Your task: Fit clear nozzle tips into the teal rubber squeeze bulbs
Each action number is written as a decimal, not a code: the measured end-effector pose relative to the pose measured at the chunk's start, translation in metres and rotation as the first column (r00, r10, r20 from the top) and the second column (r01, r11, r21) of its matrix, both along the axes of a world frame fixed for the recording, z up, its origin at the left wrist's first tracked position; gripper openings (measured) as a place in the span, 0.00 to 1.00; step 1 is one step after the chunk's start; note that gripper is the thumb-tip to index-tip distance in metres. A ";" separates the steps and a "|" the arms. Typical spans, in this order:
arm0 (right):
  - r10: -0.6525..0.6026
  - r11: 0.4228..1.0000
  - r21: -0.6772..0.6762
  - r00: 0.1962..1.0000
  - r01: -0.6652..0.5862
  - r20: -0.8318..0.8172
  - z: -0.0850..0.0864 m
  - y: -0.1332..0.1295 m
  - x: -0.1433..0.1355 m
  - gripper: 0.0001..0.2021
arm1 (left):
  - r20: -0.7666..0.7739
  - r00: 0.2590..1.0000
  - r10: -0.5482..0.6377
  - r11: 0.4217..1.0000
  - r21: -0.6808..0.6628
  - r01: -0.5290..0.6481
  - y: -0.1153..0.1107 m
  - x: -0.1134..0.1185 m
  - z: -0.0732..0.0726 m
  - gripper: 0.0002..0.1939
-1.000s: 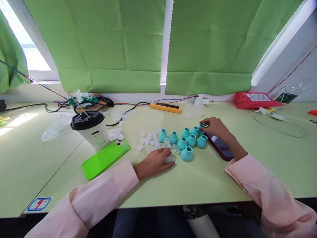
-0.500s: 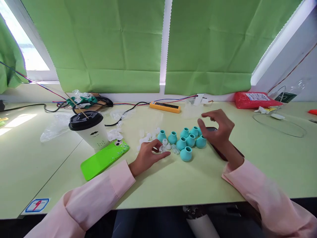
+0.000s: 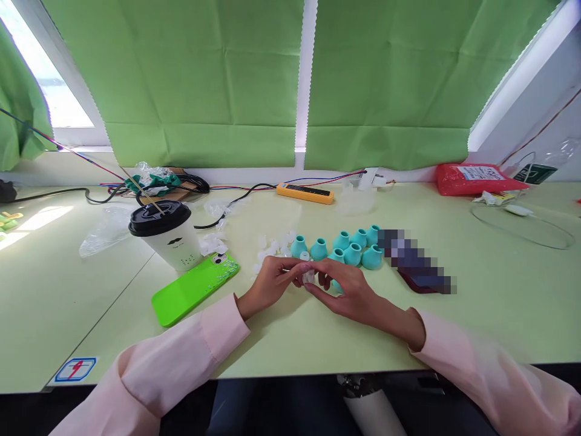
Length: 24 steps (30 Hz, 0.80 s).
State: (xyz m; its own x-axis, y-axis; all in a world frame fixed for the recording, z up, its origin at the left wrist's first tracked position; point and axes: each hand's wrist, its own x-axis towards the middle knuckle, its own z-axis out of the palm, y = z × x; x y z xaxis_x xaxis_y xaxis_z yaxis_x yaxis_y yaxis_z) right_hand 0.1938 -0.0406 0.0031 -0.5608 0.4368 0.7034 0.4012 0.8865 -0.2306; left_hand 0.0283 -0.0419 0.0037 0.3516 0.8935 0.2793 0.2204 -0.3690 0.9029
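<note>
My left hand [image 3: 272,283] is closed in a pinch around a small clear plastic piece [image 3: 308,277] near the middle of the table. My right hand [image 3: 349,289] meets it from the other side, with thumb and forefinger closed on the same piece. The fingers partly cover it, so its full shape is hidden. Just behind the hands stand several turquoise bulb-shaped rubber pieces [image 3: 352,255] with open necks; one is mostly hidden by my right hand. A pile of small translucent white plastic pieces [image 3: 273,247] lies beyond my left hand.
A green phone case [image 3: 190,293] and a lidded paper cup [image 3: 175,245] with a stick sit at left. On the right lies a dark phone [image 3: 415,266], partly blurred. Farther back are an orange power strip [image 3: 305,194], a red package [image 3: 476,180] and cables.
My right hand has come down and left from above the phone to join my left hand at the clear plastic piece. The phone is now uncovered.
</note>
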 end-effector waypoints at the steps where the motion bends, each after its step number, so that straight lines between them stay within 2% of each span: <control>1: 0.000 1.000 -0.007 1.000 0.000 -0.022 0.000 -0.001 0.000 0.13 | -0.007 1.000 -0.006 1.000 -0.008 0.006 0.001 -0.001 0.001 0.18; 4: -0.038 0.999 -0.001 0.995 0.038 -0.097 0.000 -0.003 0.001 0.11 | 0.003 0.995 0.097 0.994 0.046 -0.097 0.004 -0.007 0.007 0.20; 7: -0.086 0.996 -0.006 0.986 0.086 -0.141 0.001 -0.004 0.004 0.09 | -0.105 0.962 0.253 0.939 0.266 -0.218 0.008 -0.017 0.014 0.17; 9: -0.077 0.997 -0.027 0.989 0.074 -0.126 0.000 -0.005 0.005 0.07 | -0.251 0.901 0.353 0.869 0.445 -0.216 0.012 -0.023 0.016 0.13; 11: -0.038 0.998 -0.054 0.996 0.034 -0.079 -0.001 -0.006 0.005 0.07 | -0.413 0.809 0.419 0.826 0.544 -0.151 0.017 -0.028 0.014 0.11; 15: 0.056 0.989 -0.140 0.997 -0.048 0.054 -0.002 -0.012 0.002 0.09 | -0.643 0.641 0.419 0.847 0.532 -0.020 0.023 -0.031 0.006 0.09; 18: 0.155 0.967 -0.220 0.982 -0.129 0.108 -0.004 -0.015 0.001 0.14 | -0.694 0.586 0.418 0.855 0.519 0.005 0.022 -0.030 0.001 0.10; 20: 0.207 0.954 -0.241 0.974 -0.179 0.096 -0.007 -0.014 0.000 0.13 | -0.712 0.549 0.438 0.853 0.522 -0.005 0.020 -0.027 -0.001 0.10; 24: 0.152 0.956 -0.254 0.988 -0.147 -0.001 -0.015 -0.009 -0.003 0.10 | -0.748 0.452 0.486 0.841 0.541 -0.009 0.018 -0.023 -0.006 0.10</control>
